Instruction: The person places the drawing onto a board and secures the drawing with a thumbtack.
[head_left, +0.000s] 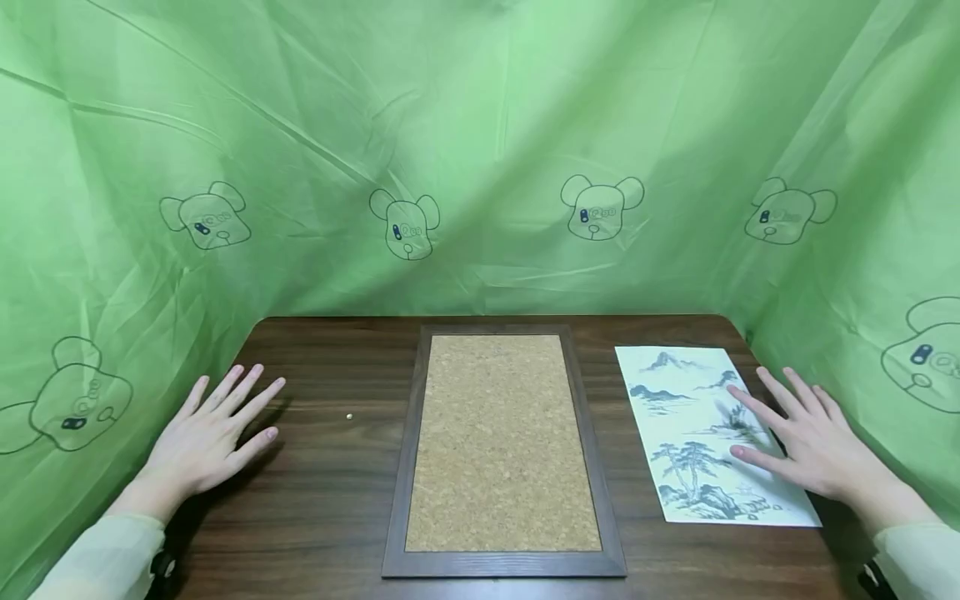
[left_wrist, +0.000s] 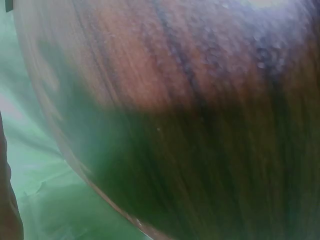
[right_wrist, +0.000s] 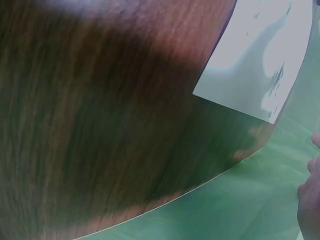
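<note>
A cork board in a dark wooden frame (head_left: 504, 446) lies flat in the middle of the dark wood table (head_left: 337, 492). To its right lies a paper print of an ink landscape (head_left: 690, 425), also showing as a pale sheet (right_wrist: 260, 60) in the right wrist view. My right hand (head_left: 806, 442) rests flat with straight fingers on the print's right part. My left hand (head_left: 213, 429) lies flat with spread fingers on the table at the left, holding nothing. A tiny pale pin (head_left: 349, 416) sits on the wood between the left hand and the board.
Green cloth printed with bear heads (head_left: 480, 150) hangs close behind and on both sides of the table. The table's rounded edge (right_wrist: 200, 187) shows against the green cloth in the right wrist view. The left wrist view holds only blurred wood grain (left_wrist: 200, 125).
</note>
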